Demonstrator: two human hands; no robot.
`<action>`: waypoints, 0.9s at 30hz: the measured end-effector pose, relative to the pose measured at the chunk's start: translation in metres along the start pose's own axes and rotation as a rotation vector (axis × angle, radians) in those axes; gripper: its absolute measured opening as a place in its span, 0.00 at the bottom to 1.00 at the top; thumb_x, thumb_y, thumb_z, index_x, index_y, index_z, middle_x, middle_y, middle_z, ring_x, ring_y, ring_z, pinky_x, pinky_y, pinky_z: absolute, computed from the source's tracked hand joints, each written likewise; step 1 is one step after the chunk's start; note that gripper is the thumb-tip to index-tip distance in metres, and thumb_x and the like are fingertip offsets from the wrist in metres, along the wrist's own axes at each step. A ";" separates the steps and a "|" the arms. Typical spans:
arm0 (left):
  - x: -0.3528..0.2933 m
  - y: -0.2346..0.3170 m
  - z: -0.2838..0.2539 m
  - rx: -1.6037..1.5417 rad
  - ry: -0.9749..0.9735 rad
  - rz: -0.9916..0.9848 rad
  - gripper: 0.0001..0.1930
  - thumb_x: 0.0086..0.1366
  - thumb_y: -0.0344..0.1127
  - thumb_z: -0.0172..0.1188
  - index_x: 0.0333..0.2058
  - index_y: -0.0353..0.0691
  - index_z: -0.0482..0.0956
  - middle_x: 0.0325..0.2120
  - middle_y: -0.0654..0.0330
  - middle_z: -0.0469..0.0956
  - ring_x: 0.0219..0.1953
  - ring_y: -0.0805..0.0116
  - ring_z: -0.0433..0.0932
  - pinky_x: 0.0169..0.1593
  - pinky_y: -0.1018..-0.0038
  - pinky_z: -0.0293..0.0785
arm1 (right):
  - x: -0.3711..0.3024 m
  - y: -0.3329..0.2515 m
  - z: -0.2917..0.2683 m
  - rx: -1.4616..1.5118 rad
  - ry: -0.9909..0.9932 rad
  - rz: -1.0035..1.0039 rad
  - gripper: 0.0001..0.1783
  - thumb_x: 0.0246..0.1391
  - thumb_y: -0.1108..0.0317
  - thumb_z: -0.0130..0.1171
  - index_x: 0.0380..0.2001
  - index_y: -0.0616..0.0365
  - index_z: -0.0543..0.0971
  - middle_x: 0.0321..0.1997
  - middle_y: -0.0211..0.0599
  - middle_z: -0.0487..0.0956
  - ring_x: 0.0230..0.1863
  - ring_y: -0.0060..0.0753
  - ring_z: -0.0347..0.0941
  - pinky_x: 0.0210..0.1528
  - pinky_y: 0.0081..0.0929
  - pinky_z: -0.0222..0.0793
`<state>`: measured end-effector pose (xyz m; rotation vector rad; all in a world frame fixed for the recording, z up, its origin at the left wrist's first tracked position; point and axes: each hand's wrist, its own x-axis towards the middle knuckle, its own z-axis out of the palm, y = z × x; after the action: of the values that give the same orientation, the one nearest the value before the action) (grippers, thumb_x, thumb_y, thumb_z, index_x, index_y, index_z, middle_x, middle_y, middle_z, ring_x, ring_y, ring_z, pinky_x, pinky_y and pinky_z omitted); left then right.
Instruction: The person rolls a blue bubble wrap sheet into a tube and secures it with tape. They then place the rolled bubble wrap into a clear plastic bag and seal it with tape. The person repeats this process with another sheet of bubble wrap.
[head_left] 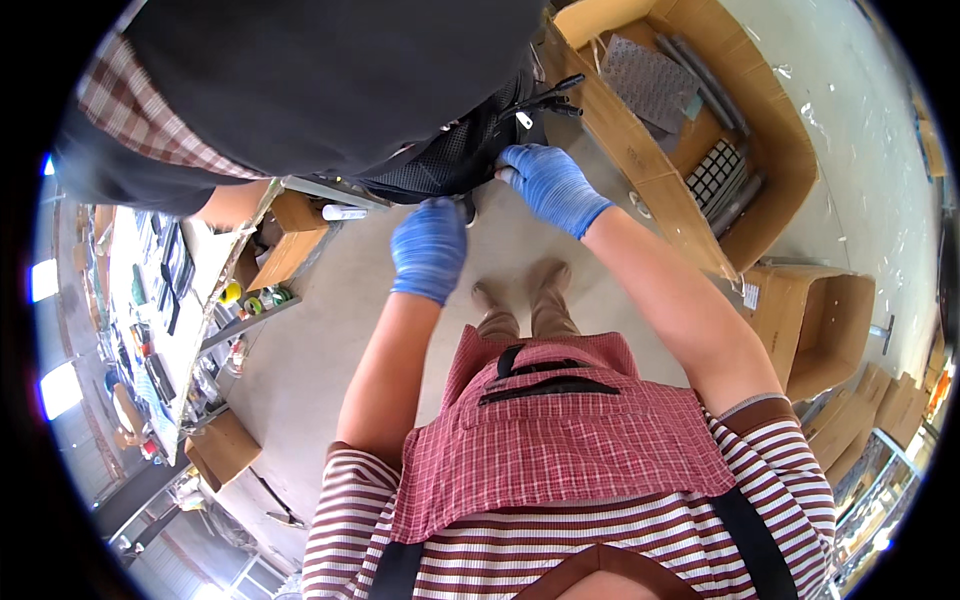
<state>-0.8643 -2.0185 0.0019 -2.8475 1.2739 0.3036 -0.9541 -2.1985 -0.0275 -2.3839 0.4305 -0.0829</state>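
In front of me stands another person in dark clothing [330, 80], with a black mesh pack [430, 165] at the body. Black cables with plug ends [550, 97] stick out from the pack's right side. My right hand [548, 185], in a blue knit glove, is closed at the pack's lower right edge, its thumb and fingers pinched together. Just below the pack's lower edge, my left hand [430, 248], gloved the same way, is curled closed with its back toward me. What either hand grips is hidden.
A large open cardboard box [640, 165] at the right holds grey sheets, tubes and a black grid piece. Another box [815, 320] stands below it. To the left is a cluttered worktable [205, 270], with tape rolls [265, 300] on a shelf beneath and a small carton [222, 448] nearby.
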 end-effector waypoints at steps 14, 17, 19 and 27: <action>0.012 -0.025 -0.034 0.039 0.451 0.386 0.21 0.57 0.44 0.65 0.48 0.43 0.78 0.38 0.53 0.78 0.46 0.53 0.76 0.49 0.61 0.74 | -0.012 -0.036 0.042 0.260 0.089 0.139 0.12 0.59 0.63 0.51 0.40 0.55 0.78 0.32 0.53 0.81 0.38 0.56 0.78 0.42 0.47 0.73; 0.027 -0.046 -0.030 0.011 0.449 0.386 0.18 0.56 0.44 0.66 0.45 0.46 0.81 0.37 0.56 0.80 0.40 0.56 0.79 0.47 0.64 0.76 | -0.023 -0.038 0.041 0.264 0.076 0.162 0.13 0.60 0.61 0.51 0.41 0.55 0.78 0.33 0.51 0.81 0.38 0.55 0.78 0.43 0.46 0.73; 0.028 -0.048 -0.042 -0.107 0.509 0.241 0.16 0.57 0.43 0.67 0.42 0.43 0.83 0.37 0.56 0.81 0.39 0.55 0.80 0.47 0.66 0.76 | -0.027 -0.034 0.050 0.281 0.079 0.172 0.13 0.60 0.60 0.51 0.42 0.54 0.79 0.33 0.51 0.81 0.38 0.55 0.78 0.43 0.46 0.73; 0.031 -0.043 -0.036 -0.506 0.690 0.125 0.12 0.56 0.30 0.70 0.39 0.36 0.83 0.39 0.56 0.81 0.41 0.66 0.79 0.49 0.71 0.76 | -0.019 -0.045 0.039 0.236 0.121 0.117 0.15 0.57 0.58 0.56 0.43 0.54 0.79 0.37 0.49 0.79 0.39 0.53 0.78 0.43 0.44 0.74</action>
<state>-0.8060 -2.0158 0.0282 -3.4686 1.6716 -0.4819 -0.9520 -2.1362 -0.0268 -2.1246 0.5834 -0.2134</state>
